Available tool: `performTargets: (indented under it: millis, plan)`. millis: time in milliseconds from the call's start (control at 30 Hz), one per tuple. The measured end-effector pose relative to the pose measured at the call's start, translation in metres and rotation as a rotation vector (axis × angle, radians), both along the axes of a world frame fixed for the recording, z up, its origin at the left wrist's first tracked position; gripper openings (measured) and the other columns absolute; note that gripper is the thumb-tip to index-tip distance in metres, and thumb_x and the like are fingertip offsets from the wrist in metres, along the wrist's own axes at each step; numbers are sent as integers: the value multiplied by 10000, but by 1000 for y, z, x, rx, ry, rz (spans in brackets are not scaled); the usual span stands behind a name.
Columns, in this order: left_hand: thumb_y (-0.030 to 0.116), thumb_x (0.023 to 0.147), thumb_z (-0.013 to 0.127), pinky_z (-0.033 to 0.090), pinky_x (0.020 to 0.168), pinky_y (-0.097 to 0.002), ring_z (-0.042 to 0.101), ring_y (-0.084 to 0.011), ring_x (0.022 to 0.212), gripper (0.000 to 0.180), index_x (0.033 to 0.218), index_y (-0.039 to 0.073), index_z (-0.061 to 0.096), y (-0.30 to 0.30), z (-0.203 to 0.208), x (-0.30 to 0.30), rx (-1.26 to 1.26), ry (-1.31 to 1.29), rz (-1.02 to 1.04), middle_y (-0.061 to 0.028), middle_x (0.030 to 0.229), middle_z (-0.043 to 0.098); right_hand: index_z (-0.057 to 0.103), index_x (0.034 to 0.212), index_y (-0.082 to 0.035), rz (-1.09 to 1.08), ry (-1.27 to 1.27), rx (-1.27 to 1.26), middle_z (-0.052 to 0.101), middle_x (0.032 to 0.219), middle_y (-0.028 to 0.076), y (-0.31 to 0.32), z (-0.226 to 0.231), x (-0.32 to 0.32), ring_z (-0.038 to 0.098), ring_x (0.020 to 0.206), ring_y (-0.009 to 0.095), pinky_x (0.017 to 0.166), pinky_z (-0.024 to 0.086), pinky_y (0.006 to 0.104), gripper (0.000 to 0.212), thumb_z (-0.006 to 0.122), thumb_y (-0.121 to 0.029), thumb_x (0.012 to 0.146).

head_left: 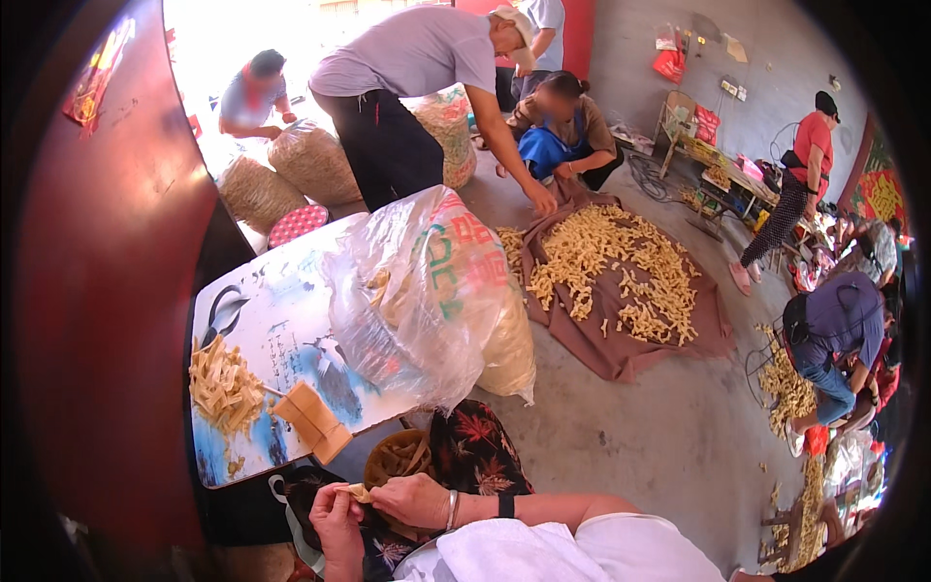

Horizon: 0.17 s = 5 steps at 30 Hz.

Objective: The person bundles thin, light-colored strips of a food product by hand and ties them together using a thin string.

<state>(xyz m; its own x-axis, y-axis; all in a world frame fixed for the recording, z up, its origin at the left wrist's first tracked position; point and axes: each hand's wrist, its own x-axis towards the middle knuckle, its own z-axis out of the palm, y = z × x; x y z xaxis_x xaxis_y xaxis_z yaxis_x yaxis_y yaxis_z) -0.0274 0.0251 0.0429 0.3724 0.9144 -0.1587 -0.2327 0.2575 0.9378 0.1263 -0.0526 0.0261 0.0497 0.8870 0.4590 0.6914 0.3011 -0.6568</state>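
Note:
Low in the view, my left hand (337, 519) and my right hand (415, 500) meet over my lap. Both are closed on a small tan strip (359, 493) that looks like tofu skin, pinched between the fingertips. Just beyond my right hand sits a round yellowish basket (374, 472) with more flat strips (400, 454) in it. A heap of cut tan strips (225, 383) lies at the left of the painted tabletop (281, 335). At the table's near edge a wooden block (312, 421) is fixed, with a thin rod beside it.
A large clear plastic bag (417, 291) of tan pieces covers the table's right side. Beyond, a brown cloth (621, 359) bears many knotted pieces (601, 254). A person bends over it, another crouches there. Stuffed sacks (315, 160) stand behind; more people are at right.

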Motion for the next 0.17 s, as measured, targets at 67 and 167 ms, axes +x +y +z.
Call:
performTargets:
  millis: [67, 167]
  plan:
    - [69, 936, 586, 387, 478, -190, 493, -53, 543, 45, 923, 43, 620, -1, 3, -2, 93, 93, -31, -5, 697, 571, 534, 907, -55, -26, 70, -42, 593, 755, 108, -3, 10, -3, 621, 751, 310, 634, 489, 410, 202, 604, -243, 886]
    - [72, 936, 591, 405, 500, -193, 502, -62, 558, 43, 950, 46, 622, 2, 1, -9, 287, 292, -93, -6, 722, 579, 587, 1071, -66, -7, 328, -33, 623, 922, 138, 8, 14, 4, 637, 862, 265, 727, 508, 363, 272, 647, -244, 874]
